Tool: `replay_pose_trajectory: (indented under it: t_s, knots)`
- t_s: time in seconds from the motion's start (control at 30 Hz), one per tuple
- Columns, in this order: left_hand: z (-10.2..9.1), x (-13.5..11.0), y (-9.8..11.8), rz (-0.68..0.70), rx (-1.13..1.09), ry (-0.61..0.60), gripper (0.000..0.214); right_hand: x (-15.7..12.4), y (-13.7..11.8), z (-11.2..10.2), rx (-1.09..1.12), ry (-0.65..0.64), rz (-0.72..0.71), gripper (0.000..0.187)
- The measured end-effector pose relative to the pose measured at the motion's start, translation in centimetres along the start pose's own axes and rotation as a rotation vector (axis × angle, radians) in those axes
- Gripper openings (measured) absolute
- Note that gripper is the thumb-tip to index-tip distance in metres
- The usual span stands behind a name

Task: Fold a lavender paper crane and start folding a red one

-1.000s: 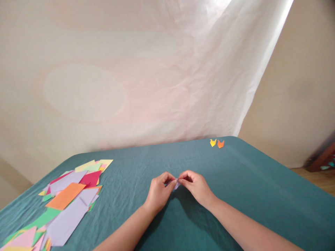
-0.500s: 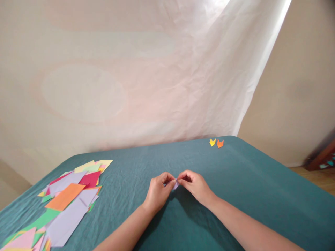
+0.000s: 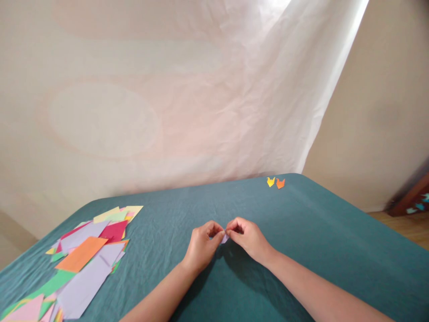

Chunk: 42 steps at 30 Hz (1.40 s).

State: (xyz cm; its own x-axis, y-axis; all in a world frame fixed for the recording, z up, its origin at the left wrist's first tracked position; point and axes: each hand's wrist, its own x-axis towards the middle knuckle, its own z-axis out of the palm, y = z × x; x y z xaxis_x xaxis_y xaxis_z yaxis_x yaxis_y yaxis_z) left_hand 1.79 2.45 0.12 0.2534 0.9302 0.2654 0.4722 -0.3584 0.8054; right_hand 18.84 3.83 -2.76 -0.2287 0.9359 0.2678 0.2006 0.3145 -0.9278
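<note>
A small folded piece of lilac paper (image 3: 225, 238) is pinched between my two hands, above the middle of the table. My left hand (image 3: 204, 243) grips its left side between thumb and fingertips. From the right, my right hand (image 3: 250, 239) pinches the upper part of the same paper, its thumb and forefinger closed. The fingertips of both hands almost meet, and they hide most of the folds. Near the far table edge lie two small folded paper birds, one yellow (image 3: 271, 182) and one orange (image 3: 280, 183).
A dark green cloth covers the table (image 3: 161, 277). Loose coloured paper sheets (image 3: 83, 286) lie in a heap on the left. Behind the table hangs a pale curtain (image 3: 187, 112). At the far right is a reddish-brown piece of furniture (image 3: 410, 197).
My right hand has shifted very slightly to the left, closer to my left fingertips. Both hands keep their pinch on the lilac paper. The whole view has moved a little.
</note>
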Motion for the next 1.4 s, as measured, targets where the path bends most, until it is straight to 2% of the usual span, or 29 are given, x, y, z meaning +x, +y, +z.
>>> replay_pose_trajectory:
  t_s: [0.33,0.6,0.87,0.97,1.13,1.4]
  knots:
    - [0.2,0.0,0.0,0.007,-0.011,0.0,0.015,0.1,0.3,0.3,-0.007,0.014,0.011,0.003]
    - [0.3,0.1,-0.6,-0.057,-0.061,-0.012,0.011,0.0,0.1,0.3,-0.026,0.022,-0.001,0.002]
    - [0.1,0.3,-0.6,-0.081,-0.024,-0.056,0.021,0.0,0.1,0.4,-0.07,0.032,-0.02,0.004]
    - [0.2,0.3,-0.7,-0.086,-0.008,-0.045,0.022,0.0,0.3,0.5,-0.02,0.038,0.017,0.004]
    - [0.5,0.2,-1.3,-0.093,-0.068,-0.025,0.025,0.1,0.8,0.3,0.139,-0.052,0.101,0.022]
    - [0.6,0.2,-1.6,-0.123,-0.079,-0.037,0.025,0.1,0.6,-0.1,0.133,-0.029,0.124,0.019]
